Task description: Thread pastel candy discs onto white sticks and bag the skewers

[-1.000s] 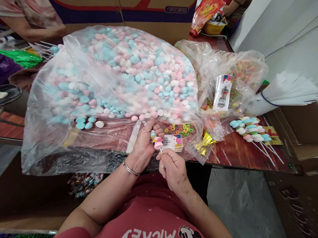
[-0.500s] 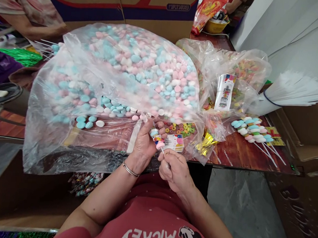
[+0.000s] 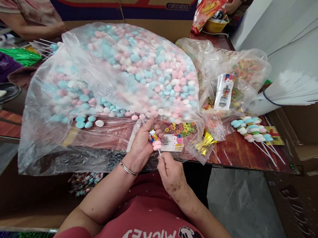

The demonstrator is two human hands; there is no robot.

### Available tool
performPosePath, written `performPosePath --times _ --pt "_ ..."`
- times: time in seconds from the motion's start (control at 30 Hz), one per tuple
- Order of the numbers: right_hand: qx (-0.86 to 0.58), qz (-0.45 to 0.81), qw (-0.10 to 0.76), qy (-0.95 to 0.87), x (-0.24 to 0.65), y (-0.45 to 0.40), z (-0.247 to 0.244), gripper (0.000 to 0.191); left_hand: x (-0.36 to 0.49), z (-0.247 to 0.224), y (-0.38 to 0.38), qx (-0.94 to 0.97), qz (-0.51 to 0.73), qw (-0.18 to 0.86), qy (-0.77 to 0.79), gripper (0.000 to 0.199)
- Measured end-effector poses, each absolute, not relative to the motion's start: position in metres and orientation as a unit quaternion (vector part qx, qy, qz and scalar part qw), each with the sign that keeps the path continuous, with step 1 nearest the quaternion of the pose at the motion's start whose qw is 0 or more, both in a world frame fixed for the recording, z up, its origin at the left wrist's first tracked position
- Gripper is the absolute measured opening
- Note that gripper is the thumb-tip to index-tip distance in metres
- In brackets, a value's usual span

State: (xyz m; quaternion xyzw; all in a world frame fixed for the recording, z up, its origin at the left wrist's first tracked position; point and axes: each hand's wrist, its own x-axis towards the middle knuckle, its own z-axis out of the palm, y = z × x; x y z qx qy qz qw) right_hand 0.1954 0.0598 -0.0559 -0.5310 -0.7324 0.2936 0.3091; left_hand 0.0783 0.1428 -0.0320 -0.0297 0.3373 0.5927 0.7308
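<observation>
Holding a candy skewer (image 3: 157,146), left hand (image 3: 142,142) curled around its upper part, right hand (image 3: 173,172) pinching its white stick (image 3: 159,152).

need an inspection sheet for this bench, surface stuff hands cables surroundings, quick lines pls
Surface: reddish-brown table, with a large clear bag overhanging its front edge.
Job's things: candy skewer in both hands; printed cards stacked just behind; finished-looking skewers lying at right.
Clutter: gold strips in small plastic; dark container at left.
Hands: left hand curled around the candies; right hand pinching the white stick.
Cables: thin cable against the pale wall, upper right.
Surroundings: large carton behind; another person's arm at upper left.
</observation>
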Motion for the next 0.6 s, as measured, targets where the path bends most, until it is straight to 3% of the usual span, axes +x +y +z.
performPosePath --times 0.23,0.47,0.6 --pt "-0.542 0.141 0.253 -0.789 0.195 0.061 -0.065 0.025 0.079 -0.031 0.141 -0.037 0.609 0.714 0.343 0.027" --pt "-0.539 0.106 0.257 -0.795 0.193 0.062 -0.062 0.026 0.085 -0.032 0.136 0.031 0.638 0.686 0.349 0.022" --pt "-0.552 0.186 0.31 -0.751 0.19 0.069 -0.061 0.025 0.096 -0.033 0.125 0.075 0.649 0.667 0.357 0.029"
